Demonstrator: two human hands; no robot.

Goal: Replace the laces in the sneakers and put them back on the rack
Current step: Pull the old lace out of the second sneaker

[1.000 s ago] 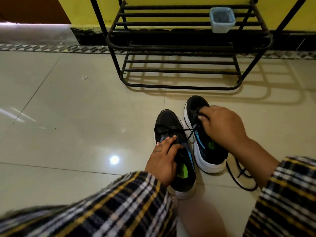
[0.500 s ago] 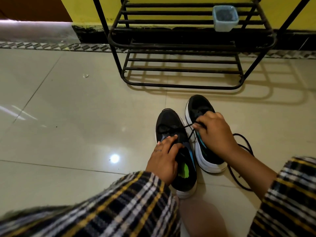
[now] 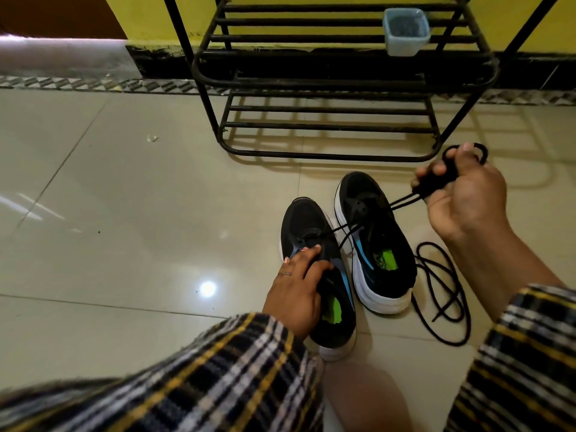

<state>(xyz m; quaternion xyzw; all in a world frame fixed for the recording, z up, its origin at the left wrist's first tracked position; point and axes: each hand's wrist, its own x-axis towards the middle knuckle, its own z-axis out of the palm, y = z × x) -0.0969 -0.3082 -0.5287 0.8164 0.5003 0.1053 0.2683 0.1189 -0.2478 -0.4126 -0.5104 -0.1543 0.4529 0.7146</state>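
Two black sneakers with white soles stand side by side on the tiled floor, toes toward the rack. My left hand (image 3: 297, 283) grips the tongue and collar of the left sneaker (image 3: 335, 332). My right hand (image 3: 461, 194) is raised to the right of the right sneaker (image 3: 378, 244) and holds a bunched black lace (image 3: 436, 179), whose strands run taut down to the left sneaker's eyelets. A second loose black lace (image 3: 442, 294) lies coiled on the floor right of the right sneaker. The black metal shoe rack (image 3: 327, 126) stands just beyond the shoes.
A small pale blue plastic tub (image 3: 405, 32) sits on the rack's upper shelf at the right. The yellow wall with a dark skirting runs behind the rack. Glossy beige tiles stretch to the left. My plaid sleeves fill the bottom of the view.
My right hand has lifted away from the right sneaker, up and to the right, drawing the black lace out taut. My left hand has stayed on the left sneaker.
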